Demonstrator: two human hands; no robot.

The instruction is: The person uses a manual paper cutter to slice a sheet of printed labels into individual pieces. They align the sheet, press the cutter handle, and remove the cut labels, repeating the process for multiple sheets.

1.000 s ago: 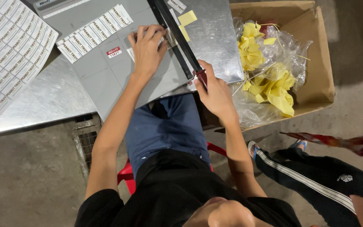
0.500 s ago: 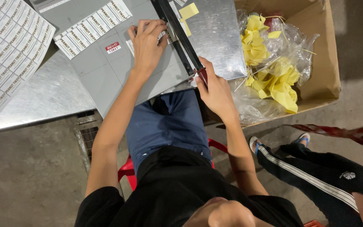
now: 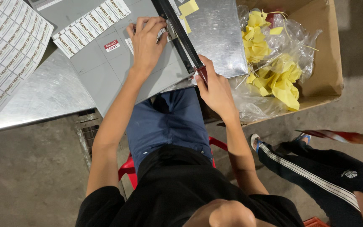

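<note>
Two bare hands work a grey paper cutter (image 3: 106,71) overhanging the near edge of the metal surface (image 3: 34,101). Left hand (image 3: 147,42) presses flat, fingers spread, on a label strip (image 3: 164,33) beside the black blade arm (image 3: 179,35); right hand (image 3: 215,86) has its grip closed around the arm's red-tipped handle (image 3: 202,73). Yellow paper scraps (image 3: 274,71) fill a cardboard box (image 3: 328,59) off the right edge.

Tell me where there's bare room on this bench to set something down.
Bare steel table below the label sheet, and the steel plate right of the cutter arm. Crowded under the left hand and in the box.
</note>
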